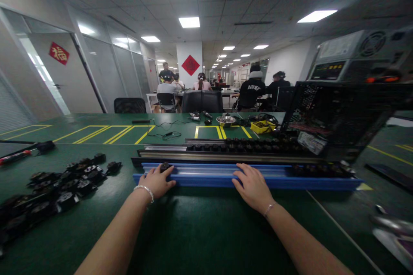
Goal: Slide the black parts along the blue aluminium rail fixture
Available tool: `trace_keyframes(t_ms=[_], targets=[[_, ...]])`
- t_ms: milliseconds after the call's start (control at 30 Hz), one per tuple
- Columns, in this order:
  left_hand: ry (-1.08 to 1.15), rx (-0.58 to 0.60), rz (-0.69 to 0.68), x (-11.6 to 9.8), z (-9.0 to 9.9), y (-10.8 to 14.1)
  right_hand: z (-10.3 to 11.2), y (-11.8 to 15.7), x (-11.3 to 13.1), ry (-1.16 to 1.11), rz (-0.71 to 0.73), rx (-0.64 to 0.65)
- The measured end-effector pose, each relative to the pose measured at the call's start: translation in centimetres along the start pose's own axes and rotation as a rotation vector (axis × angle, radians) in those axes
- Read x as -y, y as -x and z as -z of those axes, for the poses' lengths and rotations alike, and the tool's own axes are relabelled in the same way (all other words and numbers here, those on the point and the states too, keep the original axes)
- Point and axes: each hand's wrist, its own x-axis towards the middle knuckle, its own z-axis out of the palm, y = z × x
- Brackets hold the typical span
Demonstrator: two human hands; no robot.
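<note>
A long blue channel rail [203,180] lies crosswise in front of me. Near its left end, my left hand [157,181] has its fingers around a small black part [164,166] in the channel, with the thumb at the front wall. Farther right, my right hand [252,185] grips the same rail, its fingers curved over the channel and the thumb at the front. Several black parts [319,169] sit in a row at the rail's right end. What they are is too dark to make out.
Loose black parts [64,184] are heaped at left. Behind the blue rail lie dark rails [161,154] with more parts. An opened computer case [342,116] stands at right. Farther back are a metal bowl [226,120] and a yellow tray [262,126]. People [253,90] sit beyond.
</note>
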Motion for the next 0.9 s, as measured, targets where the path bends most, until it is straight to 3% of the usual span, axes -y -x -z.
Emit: trace_keyframes(t_ms=[900], targets=[[0.012,0.03,0.064,1.5,0.5,-0.5,0.0,0.0,-0.1,-0.002,0.0,0.009]])
